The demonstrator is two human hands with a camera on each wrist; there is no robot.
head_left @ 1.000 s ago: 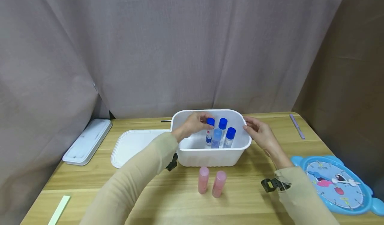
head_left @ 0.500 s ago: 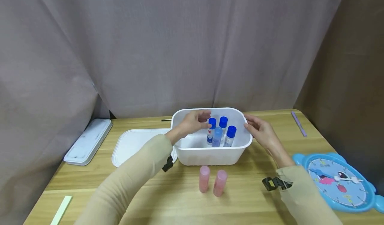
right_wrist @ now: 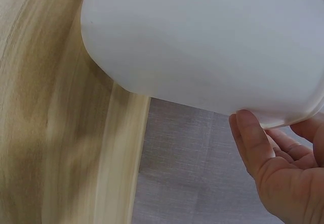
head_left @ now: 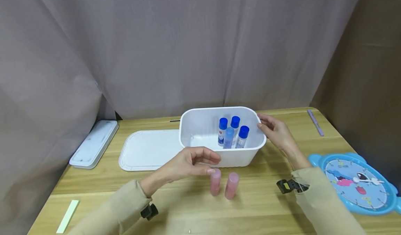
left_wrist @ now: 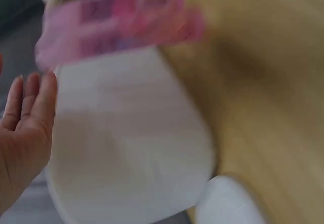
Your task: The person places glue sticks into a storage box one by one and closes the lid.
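- My left hand hovers right at the top of the left pink tube, fingers loosely curved and holding nothing I can see.
- The second pink tube stands just beside it, both upright in front of the white bin.
- My right hand rests relaxed fingers against the bin's right rim.
- Four blue-capped glue sticks stand inside the bin.
- The white lid lies flat to the bin's left.
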